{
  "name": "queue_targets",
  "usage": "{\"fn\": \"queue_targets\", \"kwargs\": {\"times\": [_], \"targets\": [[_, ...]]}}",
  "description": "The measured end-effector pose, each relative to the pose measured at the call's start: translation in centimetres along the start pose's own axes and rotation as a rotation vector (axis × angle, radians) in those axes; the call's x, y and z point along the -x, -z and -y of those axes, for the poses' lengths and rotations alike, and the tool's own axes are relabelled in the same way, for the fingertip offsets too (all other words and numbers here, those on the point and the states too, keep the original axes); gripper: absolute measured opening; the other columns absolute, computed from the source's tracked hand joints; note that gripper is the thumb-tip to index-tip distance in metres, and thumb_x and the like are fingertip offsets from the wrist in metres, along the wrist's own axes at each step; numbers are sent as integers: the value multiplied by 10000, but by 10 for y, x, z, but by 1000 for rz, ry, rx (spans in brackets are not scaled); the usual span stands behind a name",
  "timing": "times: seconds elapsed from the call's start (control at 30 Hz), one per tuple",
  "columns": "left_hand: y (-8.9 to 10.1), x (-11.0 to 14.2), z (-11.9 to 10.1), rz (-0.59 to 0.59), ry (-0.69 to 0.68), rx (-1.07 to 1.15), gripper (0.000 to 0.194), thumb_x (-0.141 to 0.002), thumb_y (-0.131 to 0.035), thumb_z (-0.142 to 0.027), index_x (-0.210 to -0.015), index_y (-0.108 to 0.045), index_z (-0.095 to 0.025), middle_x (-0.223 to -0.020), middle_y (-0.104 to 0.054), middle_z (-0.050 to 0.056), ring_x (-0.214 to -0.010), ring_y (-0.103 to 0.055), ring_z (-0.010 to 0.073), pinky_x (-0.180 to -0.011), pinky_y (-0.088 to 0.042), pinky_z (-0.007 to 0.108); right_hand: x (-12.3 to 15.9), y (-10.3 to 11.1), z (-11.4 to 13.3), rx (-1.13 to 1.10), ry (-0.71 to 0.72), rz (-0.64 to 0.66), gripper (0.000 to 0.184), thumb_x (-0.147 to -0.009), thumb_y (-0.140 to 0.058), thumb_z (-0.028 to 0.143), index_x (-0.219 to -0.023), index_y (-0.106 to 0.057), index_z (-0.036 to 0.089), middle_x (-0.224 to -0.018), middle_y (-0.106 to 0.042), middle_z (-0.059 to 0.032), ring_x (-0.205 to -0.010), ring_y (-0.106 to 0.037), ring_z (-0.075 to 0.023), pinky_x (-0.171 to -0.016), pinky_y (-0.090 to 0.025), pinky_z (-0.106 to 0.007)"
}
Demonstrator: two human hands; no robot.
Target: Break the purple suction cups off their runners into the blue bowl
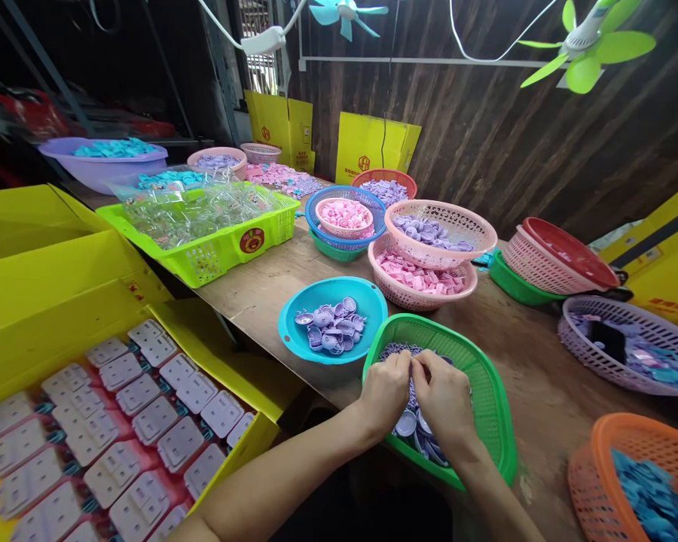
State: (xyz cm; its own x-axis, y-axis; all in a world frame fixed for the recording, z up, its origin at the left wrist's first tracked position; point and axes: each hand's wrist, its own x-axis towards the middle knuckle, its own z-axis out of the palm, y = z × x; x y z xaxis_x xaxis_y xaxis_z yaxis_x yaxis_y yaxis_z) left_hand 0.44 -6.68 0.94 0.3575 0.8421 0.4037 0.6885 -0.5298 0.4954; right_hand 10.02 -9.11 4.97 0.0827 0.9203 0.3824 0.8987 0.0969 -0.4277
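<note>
In the lower middle of the frame, a green basket (494, 406) sits on the brown counter (536, 391), the left hand (385, 395) and right hand (445, 406) right above it. Basket's long side runs on a slant, upper left to lower right, with the rounded far end up by the teal bowl (373, 299). Inside there's a pile of purple plastic pieces (407, 423), some round and cup-like, lying every which way, so no single direction for those.

As for the grip, both hands have their fingers curled in and the fingertips meet in the middle. Can't tell if anything's pinched in there, the knuckles block it. They also cover the middle of the pile, and the left hand and wrist hide a chunk of the near rim.

The orange basket (583, 474) at lower right and the yellow carton (34, 331) at lower left both run out of frame.

Writing-wise, the yellow box (395, 143) at upper center has a hexagon logo that looks like "JFH", with Chinese characters below too small to read. The lime green crate (226, 260) has a round dark red label (251, 241), lettering not legible.
</note>
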Motion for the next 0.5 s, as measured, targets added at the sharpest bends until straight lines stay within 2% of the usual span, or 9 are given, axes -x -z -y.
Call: {"fn": "queue_targets", "kwargs": {"times": [0.1, 0.17, 0.23, 0.3, 0.37, 0.43, 0.47, 0.5], "targets": [[1, -3, 7, 5, 1, 24, 224, -875, -320, -187, -893, -539, -140, -795, -617, 74, -731, -583, 165, -641, -420, 245, -6, -4, -1, -49, 7, 21, 240, -843, -406, 254, -644, -519, 184, -609, -576, -9, -561, -502, -135, -563, -301, -243], [9, -12, 24, 35, 15, 34, 230, -876, -318, -184, -888, -545, -152, -796, -618, 66, -729, -577, 154, -653, -413, 237, -16, -10, -10, -164, 22, 146, 248, -866, -366, 287, -746, -560, 192, -614, -586, 3, -540, -518, -126, -550, -324, -232], [23, -26, 48, 71, 81, -21, 231, -868, -331, -172, -891, -560, -164, -773, -612, 55, -711, -567, 150, -664, -407, 241, -27, -20, -26, -216, 13, 304, 268, -881, -324, 313, -936, -564, 207, -639, -600, 13, -519, -535, -121, -526, -342, -222], [40, -40, 71, 62, 216, -145, 241, -841, -364, -134, -969, -566, -163, -810, -603, 68, -756, -555, 165, -715, -406, 267, -37, -34, -45, -100, 7, 420, 274, -871, -343, 295, -1045, -536, 209, -709, -621, -5, -585, -568, -135, -545, -358, -224], [49, -49, 83, 7, 264, -213, 327, -810, -383, -87, -1101, -514, -153, -958, -567, 107, -886, -521, 198, -797, -389, 318, -44, -51, -62, 53, 48, 504, 206, -805, -445, 210, -957, -584, 198, -792, -631, -36, -729, -584, -163, -622, -366, -237], [45, -49, 79, -2, 200, -224, 359, -797, -384, -64, -1125, -497, -156, -1048, -516, 127, -957, -487, 213, -826, -380, 341, -46, -69, -74, 106, 85, 571, 181, -707, -515, 105, -833, -620, 181, -851, -629, -59, -801, -578, -179, -670, -358, -243], [38, -46, 73, 43, 134, -215, 336, -795, -385, -61, -1089, -519, -156, -1048, -509, 129, -957, -488, 213, -815, -388, 338, -46, -77, -78, 107, 93, 597, 197, -667, -527, 69, -805, -625, 170, -877, -626, -71, -807, -577, -181, -677, -356, -244], [28, -42, 64, 135, 50, -187, 290, -791, -395, -65, -1019, -553, -149, -1017, -519, 127, -928, -503, 209, -782, -404, 323, -46, -85, -81, 111, 101, 622, 216, -647, -529, 53, -805, -628, 162, -900, -623, -82, -805, -578, -180, -679, -355, -243]]}}
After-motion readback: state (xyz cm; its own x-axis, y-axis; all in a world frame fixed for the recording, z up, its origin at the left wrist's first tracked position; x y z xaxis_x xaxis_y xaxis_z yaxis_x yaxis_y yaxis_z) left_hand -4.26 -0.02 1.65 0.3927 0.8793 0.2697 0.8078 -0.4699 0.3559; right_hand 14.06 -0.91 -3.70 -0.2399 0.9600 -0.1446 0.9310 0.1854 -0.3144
